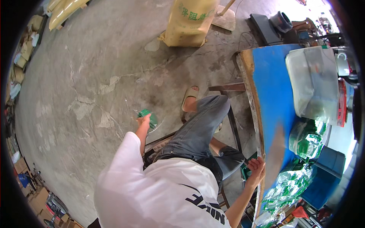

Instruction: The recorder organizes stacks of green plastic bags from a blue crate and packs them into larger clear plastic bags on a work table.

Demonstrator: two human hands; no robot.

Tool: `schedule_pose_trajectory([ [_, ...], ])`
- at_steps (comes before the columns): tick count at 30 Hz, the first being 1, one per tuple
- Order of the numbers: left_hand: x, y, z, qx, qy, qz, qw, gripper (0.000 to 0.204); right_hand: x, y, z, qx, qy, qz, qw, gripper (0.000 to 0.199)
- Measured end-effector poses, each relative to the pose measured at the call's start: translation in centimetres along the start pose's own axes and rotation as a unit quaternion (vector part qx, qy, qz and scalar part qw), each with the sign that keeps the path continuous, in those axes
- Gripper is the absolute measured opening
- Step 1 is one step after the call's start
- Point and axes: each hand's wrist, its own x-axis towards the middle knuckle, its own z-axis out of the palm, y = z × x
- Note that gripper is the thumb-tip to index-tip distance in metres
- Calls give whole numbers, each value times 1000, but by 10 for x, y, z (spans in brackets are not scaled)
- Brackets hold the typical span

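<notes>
person seated on a stool, white t-shirt, jeans, tan slipper (189, 97) on cracked concrete floor (83, 76). left hand (143, 121) reaches out to the left and down, fingers closed around a small green packet in clear plastic (151, 118), held low over the floor just beside the left knee. right hand (257, 167) rests on the wooden edge of the blue desk (270, 83), fingers spread wide, palm open, holding nothing. on the desk: clear plastic bag (313, 81) lying flat at the far end, bags of green packets (306, 138) near the right hand, more shiny green packets (289, 186) at the near end. yellow sack (190, 22) stands on the floor well apart, ahead of the person.
</notes>
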Motion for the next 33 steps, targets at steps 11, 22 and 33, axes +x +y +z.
schedule_pose_trajectory([
  [11,6,128,98,-343,-98,-40,933,74,6,-42,47,-97,-91,-23,991,38],
  [22,-105,173,124,-148,-594,-67,788,99,-2,-41,61,-100,-105,1,989,37],
  [33,-50,-35,52,267,-384,-10,884,35,-11,-20,37,-66,-89,28,993,31],
])
